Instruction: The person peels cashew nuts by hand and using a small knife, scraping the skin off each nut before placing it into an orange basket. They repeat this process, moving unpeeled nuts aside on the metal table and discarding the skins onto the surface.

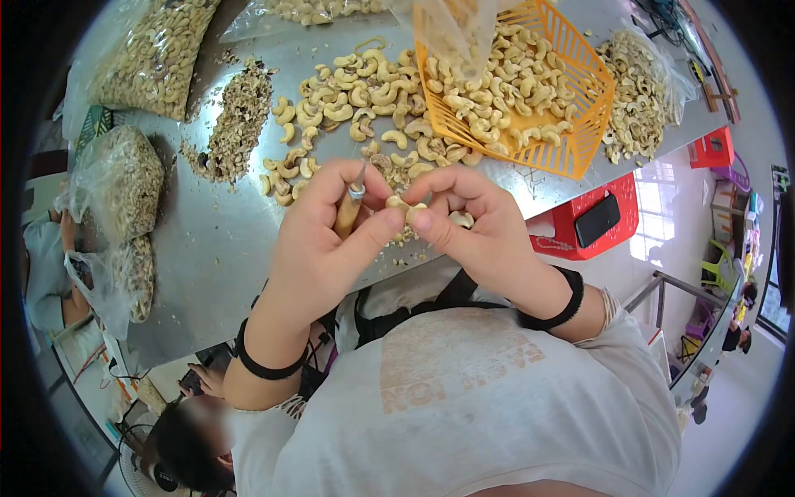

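Note:
My left hand [327,228] is closed, with a small knife [348,212] tucked in it; the knife has a wooden handle and a short pointed blade aimed upward. Its thumb and finger pinch a pale cashew nut [397,202] where my two hands meet. From the other side my right hand [480,219] grips the nut with its thumb and fingertips. Another cashew [461,219] shows against the right palm and curled fingers. Just beyond both hands, a loose pile of cashews [364,91] lies on the metal table [207,257].
An orange plastic basket [580,157] of cashews stands back right, beside a heap of paler nuts [633,91]. Brown crumbs [240,124] lie back left. Bags of nuts [157,58] and bits [124,182] line the left. A phone [597,221] rests on a red stool [571,240]. Other people sit nearby.

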### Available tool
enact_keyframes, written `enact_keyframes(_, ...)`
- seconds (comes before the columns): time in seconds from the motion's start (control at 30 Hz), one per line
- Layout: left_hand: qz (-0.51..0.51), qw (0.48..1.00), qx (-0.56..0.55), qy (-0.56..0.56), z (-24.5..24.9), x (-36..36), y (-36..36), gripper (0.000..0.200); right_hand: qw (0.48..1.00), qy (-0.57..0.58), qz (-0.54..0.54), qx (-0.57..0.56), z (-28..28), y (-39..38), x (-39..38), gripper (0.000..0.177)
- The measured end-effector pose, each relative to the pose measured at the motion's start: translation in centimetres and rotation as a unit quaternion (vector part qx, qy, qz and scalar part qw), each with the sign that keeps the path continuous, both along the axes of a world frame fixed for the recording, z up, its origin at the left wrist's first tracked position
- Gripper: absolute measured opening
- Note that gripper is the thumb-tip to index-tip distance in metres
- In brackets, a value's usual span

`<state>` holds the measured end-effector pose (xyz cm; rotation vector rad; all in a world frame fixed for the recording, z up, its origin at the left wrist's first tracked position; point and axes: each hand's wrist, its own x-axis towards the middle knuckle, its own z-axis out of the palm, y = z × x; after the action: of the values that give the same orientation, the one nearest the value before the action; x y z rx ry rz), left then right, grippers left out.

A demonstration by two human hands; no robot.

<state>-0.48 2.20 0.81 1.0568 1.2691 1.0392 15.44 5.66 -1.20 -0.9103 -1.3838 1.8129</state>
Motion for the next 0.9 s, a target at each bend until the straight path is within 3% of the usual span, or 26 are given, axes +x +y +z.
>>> enact_keyframes(0.13,-0.006,0.999,0.048,0.002,-0.6,0.1,-0.4,0.016,0.999,-0.006,-0.001,-0.038,0.9,0.1,0.2,0.016)
enact_keyframes(0.2,-0.014,0.994,0.026,-0.107,-0.2,0.1,-0.6,0.019,0.994,0.006,0.029,-0.105,1.1,0.3,0.4,0.017)
enact_keyframes(0.23,-0.014,0.994,0.025,-0.107,-0.1,0.1,-0.6,0.019,0.994,0.006,0.029,-0.106,1.0,0.4,0.6,0.017)
enact_keyframes(0.3,-0.042,0.995,0.026,-0.091,-0.1,0.1,-0.7,0.023,0.972,0.102,0.046,-0.205,0.7,0.5,0.7,0.018)
enact_keyframes(0.4,-0.032,0.993,0.007,-0.114,0.3,0.5,-0.9,0.024,0.965,0.126,0.022,-0.229,0.6,0.5,0.5,0.019)
enact_keyframes(0.53,-0.061,0.992,0.0,-0.106,0.4,0.4,-0.9,0.023,0.972,0.111,0.023,-0.207,0.9,0.7,0.7,0.017)
enact_keyframes(0.6,-0.01,0.995,0.003,-0.094,0.3,0.7,-0.9,0.021,0.996,0.053,0.016,-0.071,1.1,0.5,0.7,0.015)
enact_keyframes(0.7,-0.022,0.995,-0.034,-0.09,0.9,0.7,-0.7,0.017,0.999,0.045,0.021,-0.01,1.7,0.3,0.6,0.015)
enact_keyframes(0.83,0.01,0.995,-0.034,-0.091,1.0,1.0,-0.7,0.013,0.999,0.04,0.004,-0.008,1.4,0.3,0.6,0.016)
enact_keyframes(0.9,0.048,0.998,0.019,-0.045,0.7,1.1,-0.8,0.013,0.998,0.043,-0.005,-0.044,1.3,0.3,0.7,0.018)
